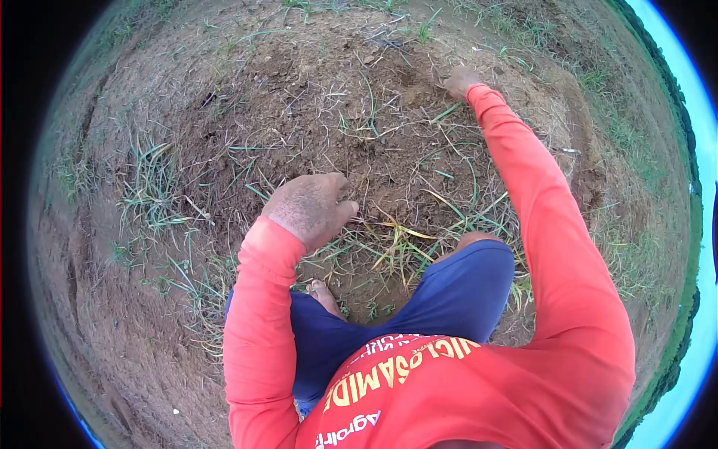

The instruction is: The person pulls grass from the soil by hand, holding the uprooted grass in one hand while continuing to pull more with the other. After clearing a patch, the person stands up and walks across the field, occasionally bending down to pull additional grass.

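Head view: left hand (310,209) hangs loosely curled, empty, over grass blades (396,247). Right hand (460,81) presses into loose soil (359,157); its grip cannot be told. Better to grasp weeds low, near the roots.

Your left hand (313,209) is curled knuckles-up, so its fingertips and palm are hidden; can't tell if it holds grass. Your right hand (460,81), far right, is small and soil-coloured, fingers unreadable against the dirt (314,112). Shirt lettering (389,374) cut off at the near edge. One bare foot (323,295) mostly hidden under your shorts (456,292).
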`<state>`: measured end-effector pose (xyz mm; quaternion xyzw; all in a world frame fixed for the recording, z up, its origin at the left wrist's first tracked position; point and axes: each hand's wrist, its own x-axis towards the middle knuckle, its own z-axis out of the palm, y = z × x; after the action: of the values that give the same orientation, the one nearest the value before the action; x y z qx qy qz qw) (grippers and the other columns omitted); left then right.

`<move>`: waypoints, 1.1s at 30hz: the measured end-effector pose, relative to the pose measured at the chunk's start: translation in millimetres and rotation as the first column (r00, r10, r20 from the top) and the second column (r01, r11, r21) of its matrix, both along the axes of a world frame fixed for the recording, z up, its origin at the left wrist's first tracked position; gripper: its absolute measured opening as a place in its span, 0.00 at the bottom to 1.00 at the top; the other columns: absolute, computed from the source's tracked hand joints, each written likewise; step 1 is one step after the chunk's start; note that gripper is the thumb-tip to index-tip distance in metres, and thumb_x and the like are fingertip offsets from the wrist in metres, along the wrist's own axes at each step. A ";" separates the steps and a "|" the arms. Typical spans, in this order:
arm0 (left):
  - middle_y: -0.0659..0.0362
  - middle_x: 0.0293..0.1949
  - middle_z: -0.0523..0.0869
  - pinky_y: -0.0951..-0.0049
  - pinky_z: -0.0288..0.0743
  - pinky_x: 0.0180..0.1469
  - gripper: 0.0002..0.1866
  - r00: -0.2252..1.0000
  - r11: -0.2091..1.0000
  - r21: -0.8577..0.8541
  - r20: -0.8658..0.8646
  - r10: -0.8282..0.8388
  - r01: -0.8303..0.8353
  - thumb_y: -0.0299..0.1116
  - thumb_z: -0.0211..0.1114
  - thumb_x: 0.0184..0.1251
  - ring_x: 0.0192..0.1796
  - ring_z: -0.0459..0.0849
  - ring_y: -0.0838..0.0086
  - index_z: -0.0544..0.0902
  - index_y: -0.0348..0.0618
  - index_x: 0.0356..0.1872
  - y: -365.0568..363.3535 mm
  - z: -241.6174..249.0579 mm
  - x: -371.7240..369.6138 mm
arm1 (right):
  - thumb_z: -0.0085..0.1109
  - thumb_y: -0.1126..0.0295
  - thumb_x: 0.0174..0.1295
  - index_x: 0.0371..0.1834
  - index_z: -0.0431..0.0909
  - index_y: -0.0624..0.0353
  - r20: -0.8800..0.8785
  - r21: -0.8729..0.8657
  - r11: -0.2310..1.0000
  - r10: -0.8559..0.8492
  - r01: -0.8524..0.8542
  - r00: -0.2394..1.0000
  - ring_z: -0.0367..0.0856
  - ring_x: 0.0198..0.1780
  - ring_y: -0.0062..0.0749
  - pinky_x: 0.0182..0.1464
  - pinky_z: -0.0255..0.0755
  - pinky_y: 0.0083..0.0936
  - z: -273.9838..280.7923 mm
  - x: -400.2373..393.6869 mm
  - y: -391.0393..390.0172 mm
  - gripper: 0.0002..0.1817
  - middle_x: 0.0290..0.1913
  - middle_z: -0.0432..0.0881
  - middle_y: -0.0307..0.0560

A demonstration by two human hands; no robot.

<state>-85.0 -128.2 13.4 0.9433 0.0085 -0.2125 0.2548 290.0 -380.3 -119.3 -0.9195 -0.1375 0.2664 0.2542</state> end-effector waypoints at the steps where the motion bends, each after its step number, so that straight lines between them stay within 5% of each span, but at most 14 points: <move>1: 0.40 0.48 0.87 0.55 0.80 0.55 0.25 0.999 1.000 -0.010 0.043 0.013 -0.012 0.46 0.67 0.67 0.54 0.87 0.51 0.83 0.33 0.53 3.1 -4.6 6.7 | 0.62 0.61 0.73 0.52 0.82 0.54 0.248 -0.345 0.938 0.123 -0.031 0.961 0.70 0.29 0.13 0.29 0.63 0.17 6.0 -7.0 12.8 0.12 0.33 0.80 0.29; 4: 0.44 0.50 0.88 0.59 0.80 0.56 0.29 0.996 0.936 -0.345 0.028 0.088 -0.073 0.50 0.67 0.69 0.55 0.88 0.55 0.81 0.33 0.59 4.9 -12.0 26.5 | 0.62 0.56 0.71 0.51 0.82 0.63 -0.132 0.506 0.857 -0.034 0.097 0.991 0.80 0.39 0.28 0.43 0.74 0.29 45.1 -68.6 11.5 0.20 0.38 0.84 0.43; 8: 0.52 0.57 0.85 0.52 0.80 0.56 0.35 0.905 0.494 -0.775 -0.229 0.359 -0.393 0.57 0.65 0.72 0.58 0.85 0.58 0.76 0.37 0.66 -38.6 -29.3 58.4 | 0.61 0.57 0.67 0.51 0.81 0.65 0.061 0.509 0.853 0.096 -0.114 0.993 0.84 0.46 0.39 0.51 0.75 0.36 84.6 -137.0 37.2 0.21 0.41 0.86 0.52; 13: 0.57 0.46 0.84 0.51 0.82 0.49 0.18 0.688 -0.307 -0.794 -0.607 0.397 -0.524 0.53 0.56 0.80 0.48 0.84 0.64 0.79 0.48 0.50 -48.5 -86.1 95.8 | 0.62 0.61 0.57 0.53 0.80 0.66 0.407 0.381 0.738 0.407 -0.557 0.818 0.84 0.52 0.54 0.56 0.76 0.41 73.1 -217.8 64.8 0.24 0.50 0.85 0.63; 15: 0.56 0.44 0.85 0.49 0.82 0.50 0.13 0.635 -0.218 -0.798 -0.585 0.505 -0.562 0.41 0.48 0.83 0.45 0.85 0.63 0.78 0.46 0.49 -41.0 -93.2 96.5 | 0.63 0.63 0.55 0.61 0.80 0.63 0.430 0.442 0.677 0.416 -0.589 0.801 0.85 0.50 0.55 0.58 0.76 0.39 64.0 -211.1 49.9 0.29 0.49 0.86 0.66; 17: 0.58 0.33 0.81 0.52 0.84 0.45 0.14 0.546 -0.323 -0.783 -0.608 0.576 -0.531 0.40 0.48 0.85 0.36 0.84 0.66 0.76 0.43 0.43 -32.2 -95.8 97.6 | 0.61 0.67 0.66 0.60 0.83 0.63 0.111 0.445 0.858 0.230 -0.255 0.967 0.85 0.41 0.24 0.47 0.81 0.24 87.3 -201.5 16.4 0.21 0.46 0.89 0.46; 18: 0.61 0.30 0.78 0.58 0.84 0.44 0.12 0.569 -0.290 -0.811 -0.569 0.594 -0.509 0.40 0.51 0.84 0.33 0.82 0.70 0.75 0.43 0.43 -23.1 -95.8 95.3 | 0.59 0.69 0.70 0.56 0.85 0.62 0.054 0.539 0.838 0.061 -0.081 0.997 0.85 0.41 0.22 0.46 0.79 0.20 97.4 -197.1 -2.9 0.16 0.43 0.89 0.44; 19: 0.63 0.27 0.75 0.64 0.85 0.42 0.12 0.595 -0.255 -0.844 -0.518 0.615 -0.472 0.41 0.54 0.83 0.30 0.79 0.74 0.75 0.43 0.44 -7.1 -97.7 98.4 | 0.61 0.65 0.69 0.51 0.86 0.62 0.047 0.617 0.787 -0.033 -0.003 0.998 0.85 0.40 0.23 0.45 0.79 0.21 92.5 -182.1 -29.5 0.15 0.40 0.89 0.44; 20: 0.66 0.26 0.72 0.72 0.77 0.33 0.12 0.638 -0.168 -0.865 -0.467 0.612 -0.472 0.42 0.55 0.83 0.26 0.73 0.78 0.75 0.44 0.43 7.7 -93.1 100.4 | 0.60 0.49 0.65 0.48 0.88 0.54 0.147 0.575 0.818 -0.093 -0.008 0.985 0.86 0.28 0.41 0.38 0.84 0.36 78.2 -156.7 -60.8 0.21 0.37 0.91 0.47; 23: 0.71 0.22 0.61 0.82 0.48 0.18 0.14 0.641 -0.036 -0.866 -0.396 0.657 -0.499 0.46 0.57 0.83 0.20 0.55 0.86 0.74 0.48 0.39 9.7 -58.5 96.9 | 0.61 0.58 0.65 0.44 0.88 0.57 0.246 0.200 0.966 -0.209 0.161 0.947 0.85 0.32 0.27 0.36 0.79 0.30 97.6 -179.8 -138.6 0.15 0.32 0.88 0.41; 25: 0.72 0.21 0.60 0.81 0.45 0.17 0.15 0.641 -0.020 -0.869 -0.380 0.666 -0.495 0.47 0.58 0.81 0.19 0.54 0.86 0.73 0.50 0.35 6.0 -56.4 101.6 | 0.63 0.61 0.67 0.47 0.87 0.61 0.287 -0.139 0.971 -0.150 0.196 0.946 0.85 0.40 0.23 0.44 0.79 0.25 83.8 -197.6 -179.5 0.15 0.38 0.88 0.45; 29: 0.73 0.20 0.58 0.82 0.43 0.16 0.18 0.688 0.070 -0.848 -0.376 0.621 -0.526 0.48 0.62 0.79 0.18 0.52 0.87 0.69 0.55 0.28 -10.1 -63.3 104.2 | 0.65 0.56 0.61 0.42 0.89 0.59 0.209 -0.142 0.941 -0.276 0.309 0.938 0.88 0.45 0.49 0.54 0.79 0.37 -7.3 -244.8 -256.3 0.17 0.41 0.89 0.56; 31: 0.74 0.20 0.58 0.82 0.42 0.16 0.17 0.724 0.094 -0.845 -0.389 0.569 -0.527 0.46 0.63 0.78 0.17 0.51 0.89 0.69 0.57 0.29 -17.6 -65.1 99.1 | 0.66 0.55 0.60 0.43 0.89 0.58 0.014 -0.262 0.864 -0.442 0.430 0.897 0.88 0.48 0.49 0.56 0.79 0.39 -15.8 -276.8 -262.3 0.18 0.44 0.89 0.58; 33: 0.74 0.20 0.58 0.82 0.43 0.16 0.14 0.765 0.137 -0.844 -0.387 0.515 -0.519 0.45 0.64 0.78 0.17 0.52 0.89 0.73 0.56 0.32 -18.1 -67.8 96.5 | 0.64 0.52 0.62 0.40 0.89 0.58 0.136 -0.382 0.823 -0.399 0.419 0.907 0.89 0.42 0.47 0.51 0.80 0.39 -47.6 -308.9 -281.9 0.20 0.39 0.90 0.57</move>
<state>11.6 -146.3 -54.3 0.5652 0.2111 -0.0793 0.7936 -18.9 -662.2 -166.9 -0.9662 0.1142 0.2049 0.1069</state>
